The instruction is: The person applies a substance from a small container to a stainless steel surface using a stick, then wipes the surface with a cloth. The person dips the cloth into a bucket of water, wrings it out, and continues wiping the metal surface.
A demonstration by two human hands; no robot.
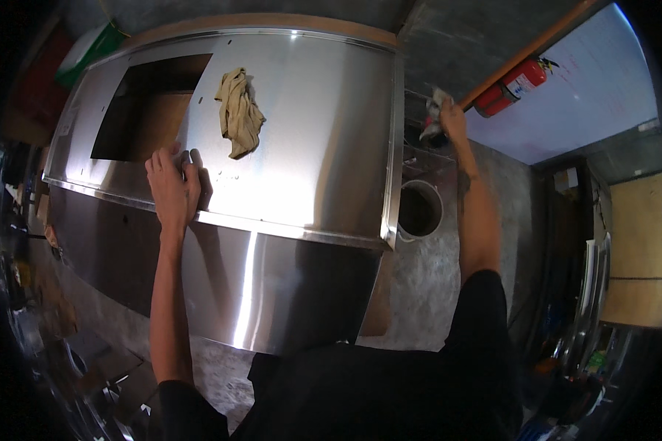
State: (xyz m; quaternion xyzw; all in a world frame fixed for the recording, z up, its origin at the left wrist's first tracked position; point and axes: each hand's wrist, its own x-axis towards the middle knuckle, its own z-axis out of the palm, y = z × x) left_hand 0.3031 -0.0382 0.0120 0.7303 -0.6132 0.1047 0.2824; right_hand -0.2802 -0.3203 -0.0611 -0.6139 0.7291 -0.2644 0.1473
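Observation:
A large stainless steel counter with a raised rim lies ahead of me, a rectangular opening cut into its left part. My left hand rests on the metal beside the opening's near right corner, fingers bent and slightly apart, holding nothing I can see. On the shiny top, right of the opening, lies a crumpled tan cloth. Out past the counter's right end, my right hand is raised and closed on a greyish rag. Something dark and reddish shows just below the rag, too small to name.
A round bucket stands on the concrete floor against the counter's right end. Farther right, a red fire extinguisher is in front of a white board. Long metal pieces stand at the right. Assorted clutter fills the lower left.

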